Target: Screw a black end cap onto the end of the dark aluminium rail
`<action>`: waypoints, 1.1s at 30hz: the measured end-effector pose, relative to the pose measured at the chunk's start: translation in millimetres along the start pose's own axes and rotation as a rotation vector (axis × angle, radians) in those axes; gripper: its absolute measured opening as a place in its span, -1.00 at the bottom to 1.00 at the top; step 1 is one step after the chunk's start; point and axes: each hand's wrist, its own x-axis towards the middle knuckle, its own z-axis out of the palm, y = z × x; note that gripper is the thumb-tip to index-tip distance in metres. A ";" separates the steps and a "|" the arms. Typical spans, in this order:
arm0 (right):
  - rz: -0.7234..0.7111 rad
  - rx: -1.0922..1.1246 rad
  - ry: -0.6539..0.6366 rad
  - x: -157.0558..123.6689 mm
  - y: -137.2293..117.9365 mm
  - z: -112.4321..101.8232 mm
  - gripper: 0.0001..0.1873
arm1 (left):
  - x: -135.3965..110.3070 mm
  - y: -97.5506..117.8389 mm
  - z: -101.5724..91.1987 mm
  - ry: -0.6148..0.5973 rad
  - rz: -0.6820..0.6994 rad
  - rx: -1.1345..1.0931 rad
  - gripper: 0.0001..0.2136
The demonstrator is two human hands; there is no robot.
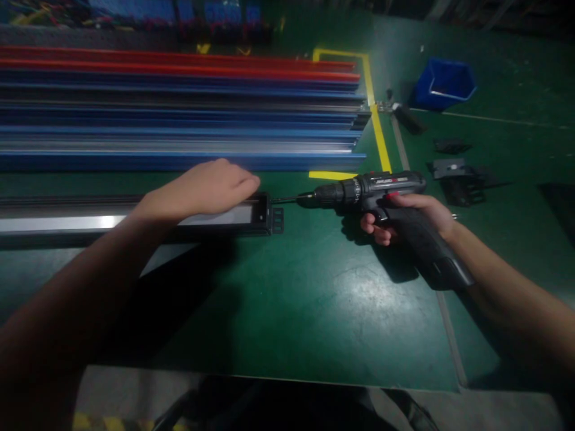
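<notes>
The right hand is gripping the drill, fingers wrapped round, its bit meeting the end cap — already in place, fastening not showing. The left hand is resting over the bar on the bench — how closed, I cannot tell.

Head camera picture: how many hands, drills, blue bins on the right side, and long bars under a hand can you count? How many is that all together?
Hands: 2, the left hand and the right hand
Drill: 1
Blue bin: 1
Long bar under the left hand: 1
Total: 5
</notes>
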 end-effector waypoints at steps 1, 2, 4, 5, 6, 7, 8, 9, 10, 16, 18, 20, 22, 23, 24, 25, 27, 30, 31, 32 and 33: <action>-0.004 0.003 -0.001 0.2 0.0 1.0 -0.52 | 0.0 0.1 -0.2 -0.004 -0.003 -0.013 -0.46; -0.009 0.007 0.003 0.1 0.1 1.8 -0.52 | 0.0 0.2 -0.4 -0.003 -0.011 -0.025 -0.45; -0.011 0.006 0.024 -0.8 0.3 2.7 -0.53 | 0.0 0.4 -0.7 -0.002 -0.021 -0.036 -0.44; -0.011 0.001 0.036 -1.5 0.5 2.7 -0.54 | 0.1 0.3 -0.7 0.000 -0.021 -0.036 -0.44; -0.009 -0.005 0.048 -2.2 0.7 2.6 -0.54 | 0.3 0.1 -0.6 0.001 -0.020 -0.036 -0.44; -0.009 -0.013 0.056 -2.8 0.8 2.3 -0.54 | 0.4 -0.2 -0.5 0.002 -0.019 -0.038 -0.45; -0.011 -0.022 0.061 -3.4 0.9 2.0 -0.54 | 0.6 -0.6 -0.2 0.002 -0.020 -0.045 -0.45; -0.013 -0.030 0.066 -3.9 0.9 1.7 -0.55 | 0.7 -1.0 0.1 0.002 -0.022 -0.056 -0.46; -0.014 -0.033 0.069 -4.2 0.9 1.6 -0.55 | 0.8 -1.4 0.4 0.002 -0.027 -0.070 -0.46; -0.016 -0.021 0.097 -4.0 0.9 2.5 -0.54 | 0.1 -0.3 0.2 0.021 -0.005 -0.069 -0.48; -0.024 -0.026 0.121 -3.9 1.4 2.6 -0.54 | -0.2 0.5 -0.3 0.028 0.020 -0.048 -0.50; -0.030 -0.030 0.136 -3.8 1.8 2.5 -0.54 | -0.3 0.7 -0.4 0.038 0.036 -0.041 -0.52; -0.036 -0.033 0.145 -3.7 2.2 2.2 -0.54 | 0.0 0.4 0.0 0.045 0.036 -0.046 -0.53; -0.036 -0.035 0.149 -3.7 2.3 2.1 -0.54 | 0.2 0.3 0.1 0.042 0.031 -0.053 -0.53; -0.035 -0.039 0.150 -3.7 2.3 1.9 -0.55 | 0.5 0.3 0.2 0.036 0.019 -0.061 -0.52; -0.033 -0.047 0.148 -3.7 2.4 1.8 -0.55 | 0.8 0.5 0.1 0.028 0.008 -0.069 -0.52; -0.031 -0.061 0.143 -3.8 2.4 1.6 -0.55 | 1.0 1.5 -0.6 0.011 -0.009 -0.079 -0.52; -0.033 -0.064 0.147 -4.4 2.2 1.9 -0.54 | 0.1 3.4 -2.6 -0.002 -0.004 -0.063 -0.52; -0.032 -0.060 0.155 -4.6 2.1 2.2 -0.55 | -0.3 3.8 -3.2 -0.001 0.004 -0.053 -0.51; -0.028 -0.058 0.162 -4.7 1.9 2.5 -0.55 | -0.6 3.9 -3.5 -0.001 0.013 -0.045 -0.51; -0.024 -0.057 0.168 -4.8 1.8 2.8 -0.56 | -0.8 3.7 -3.5 0.000 0.020 -0.036 -0.51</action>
